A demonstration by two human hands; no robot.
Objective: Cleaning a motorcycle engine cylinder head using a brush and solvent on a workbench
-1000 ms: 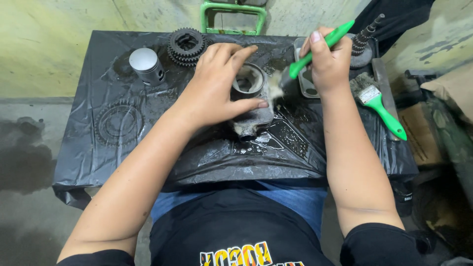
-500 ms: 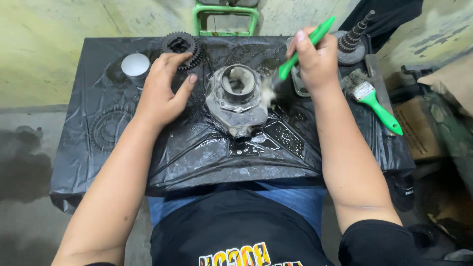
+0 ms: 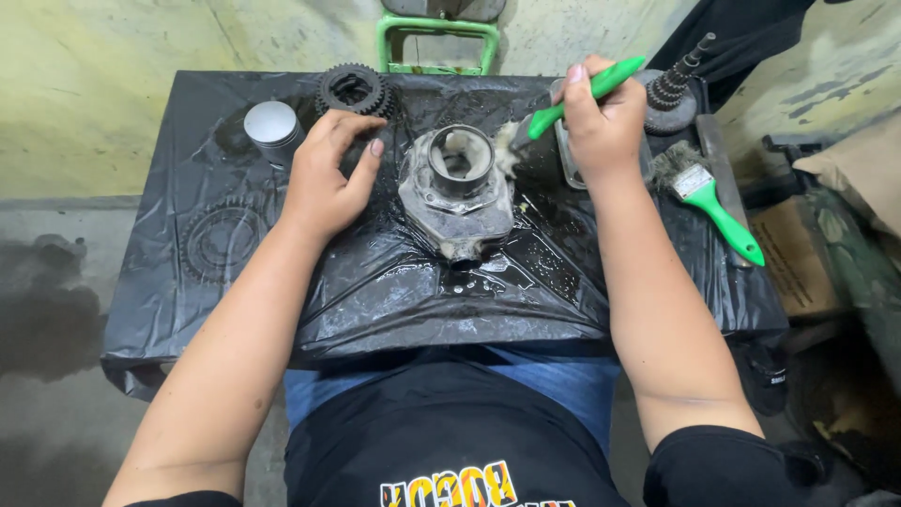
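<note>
Cylinder housing [image 3: 457,192], soapy at mid-table, sits unheld since the left hand [image 3: 324,178] hovers loosely open beside it, so the right hand's [image 3: 601,122] gripped green brush [image 3: 563,103] could shove it sliding

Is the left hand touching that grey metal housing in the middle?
Apart. In the head view the left hand rests beside the metal housing, with black plastic sheet showing between them.

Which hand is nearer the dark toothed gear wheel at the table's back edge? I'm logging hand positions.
Left. The left hand lies just in front of the dark toothed gear wheel, fingertips almost at it; the right hand, gripping a green-handled brush, is far across the table.
</note>
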